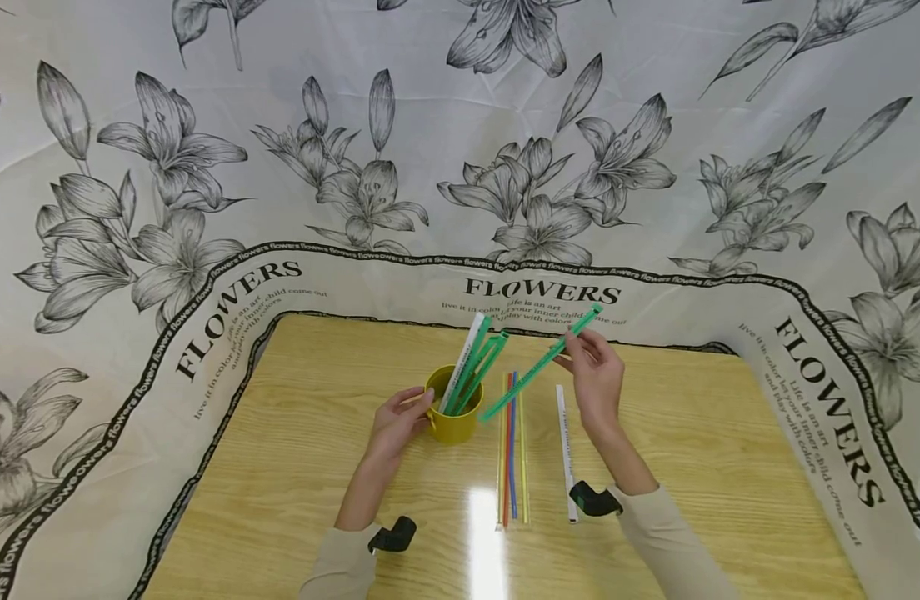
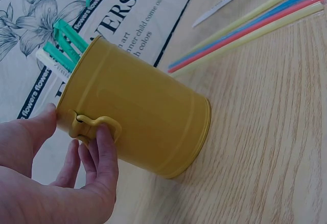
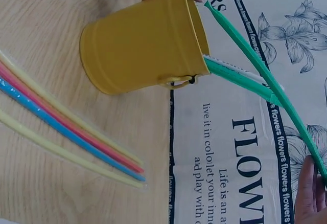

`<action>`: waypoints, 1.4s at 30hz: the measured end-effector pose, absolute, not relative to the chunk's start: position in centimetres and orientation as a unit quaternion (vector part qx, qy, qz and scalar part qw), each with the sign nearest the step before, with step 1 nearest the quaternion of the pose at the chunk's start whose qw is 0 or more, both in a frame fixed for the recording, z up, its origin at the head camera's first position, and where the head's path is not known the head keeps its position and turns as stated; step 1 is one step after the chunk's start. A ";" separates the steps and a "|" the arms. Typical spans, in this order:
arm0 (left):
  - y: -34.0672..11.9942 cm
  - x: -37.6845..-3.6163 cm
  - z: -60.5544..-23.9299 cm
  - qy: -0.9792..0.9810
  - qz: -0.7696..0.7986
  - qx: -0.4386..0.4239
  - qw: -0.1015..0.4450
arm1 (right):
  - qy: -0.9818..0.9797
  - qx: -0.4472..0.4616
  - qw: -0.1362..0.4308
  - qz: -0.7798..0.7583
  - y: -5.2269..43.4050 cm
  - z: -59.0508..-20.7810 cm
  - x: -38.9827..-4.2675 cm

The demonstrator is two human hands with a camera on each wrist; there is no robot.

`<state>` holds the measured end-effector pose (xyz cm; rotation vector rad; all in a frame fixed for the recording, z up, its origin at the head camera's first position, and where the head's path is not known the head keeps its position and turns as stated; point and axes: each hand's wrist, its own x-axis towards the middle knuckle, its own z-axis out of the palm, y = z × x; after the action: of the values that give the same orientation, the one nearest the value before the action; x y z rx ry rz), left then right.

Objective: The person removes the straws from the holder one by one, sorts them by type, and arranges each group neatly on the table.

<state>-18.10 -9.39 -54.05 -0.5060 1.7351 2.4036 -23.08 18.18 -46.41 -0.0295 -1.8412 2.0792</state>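
Yellow bucket (image 1: 454,430) stands on the bench (image 1: 317,392), our left hand (image 1: 395,423) gripping it by handle (image 2: 96,122) and rim; green and white straws (image 1: 470,368) lean inside. Rightward we see yellow, red and blue straws (image 1: 508,450), a white straw (image 1: 566,450), and our right hand (image 1: 598,379) pinching a raised green straw (image 1: 538,365).

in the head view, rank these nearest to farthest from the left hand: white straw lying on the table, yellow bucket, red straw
1. Yellow bucket, touching the left hand
2. Red straw, right of the bucket
3. White straw, farther right
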 end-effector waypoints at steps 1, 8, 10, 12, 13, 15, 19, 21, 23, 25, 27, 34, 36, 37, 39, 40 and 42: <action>-9.4 -18.1 -54.0 0.576 0.797 -0.171 0.068 | -0.653 -0.014 0.179 0.736 18.4 -46.5 -23.0; -9.4 -18.2 -54.0 0.579 0.793 -0.173 0.071 | -0.659 -0.026 0.159 0.735 19.7 -47.7 -22.5; -9.4 -18.3 -54.1 0.580 0.793 -0.175 0.070 | -0.664 -0.026 0.155 0.731 20.0 -48.1 -22.4; -9.3 -18.3 -54.1 0.582 0.792 -0.174 0.069 | -0.672 -0.029 0.151 0.724 20.3 -48.6 -22.3; -9.4 -18.3 -54.2 0.582 0.792 -0.174 0.069 | -0.675 -0.031 0.150 0.722 20.5 -48.8 -22.2; -9.4 -18.3 -54.2 0.582 0.791 -0.174 0.068 | -0.681 -0.038 0.147 0.717 20.7 -49.2 -22.0; -9.4 -18.3 -54.3 0.579 0.794 -0.172 0.067 | -0.688 -0.059 0.135 0.710 21.5 -49.9 -21.7; -9.4 -18.3 -54.3 0.577 0.796 -0.169 0.066 | -0.698 -0.067 0.128 0.701 21.9 -50.2 -21.5; -9.4 -18.3 -54.3 0.575 0.798 -0.166 0.065 | -0.709 -0.075 0.120 0.691 22.3 -50.6 -21.4; -9.4 -18.3 -54.3 0.576 0.798 -0.166 0.064 | -0.721 -0.079 0.112 0.679 22.6 -51.0 -21.3; -9.4 -18.3 -54.3 0.577 0.797 -0.168 0.063 | -0.734 -0.082 0.106 0.666 22.9 -51.3 -21.3; -9.4 -18.3 -54.1 0.578 0.796 -0.166 0.064 | -0.759 -0.093 0.093 0.638 24.1 -52.6 -20.9; -9.4 -18.2 -54.1 0.580 0.795 -0.167 0.066 | -0.768 -0.098 0.092 0.626 24.4 -53.0 -20.8; -9.4 -18.2 -54.0 0.580 0.794 -0.167 0.066 | -0.774 -0.102 0.091 0.619 24.6 -53.2 -20.7; -9.4 -18.1 -53.9 0.579 0.795 -0.167 0.066 | -0.782 -0.108 0.089 0.607 24.8 -53.6 -20.6; -9.5 -18.1 -53.9 0.579 0.796 -0.166 0.067 | -0.787 -0.110 0.088 0.601 24.9 -53.8 -20.5; -9.5 -18.1 -53.8 0.576 0.798 -0.166 0.067 | -0.796 -0.112 0.083 0.590 25.1 -54.1 -20.5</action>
<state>-18.07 -9.47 -53.84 -0.4999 1.7361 2.4042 -20.50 25.09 -54.07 -0.3333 -2.3761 1.7603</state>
